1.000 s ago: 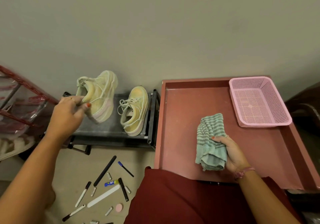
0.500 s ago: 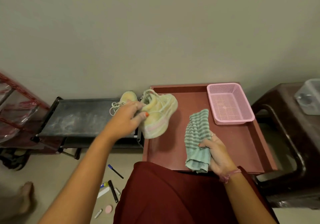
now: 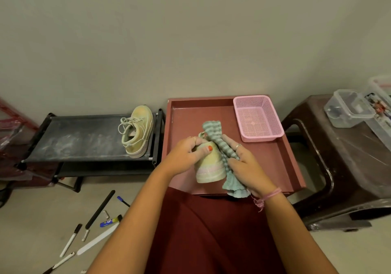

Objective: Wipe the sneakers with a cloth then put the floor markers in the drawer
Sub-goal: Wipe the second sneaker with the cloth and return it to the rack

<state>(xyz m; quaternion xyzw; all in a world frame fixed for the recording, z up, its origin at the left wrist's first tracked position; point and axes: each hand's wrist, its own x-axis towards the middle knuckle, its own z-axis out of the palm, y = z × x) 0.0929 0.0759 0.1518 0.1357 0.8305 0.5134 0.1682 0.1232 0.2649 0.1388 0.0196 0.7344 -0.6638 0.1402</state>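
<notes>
Head cam: my left hand (image 3: 186, 157) grips sneaker (image 3: 209, 165) over drawer (image 3: 275, 168); right hand (image 3: 245, 165), fingers straight, presses cloth (image 3: 220, 140) on it.

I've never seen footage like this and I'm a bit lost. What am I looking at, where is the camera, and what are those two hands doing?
There is no machine here. A person wears a wide-angle camera on the head, so you look down along their own arms. The left hand has a grip on a pale sneaker, held above an open reddish drawer. The right hand presses a striped green cloth against the sneaker's side, fingers mostly straight. A pink basket sits in the drawer's far corner. The second sneaker stands on a low black rack to the left. Markers and pens lie scattered on the floor, not yet picked up. Clear plastic boxes rest on a brown stool at the right.
</notes>
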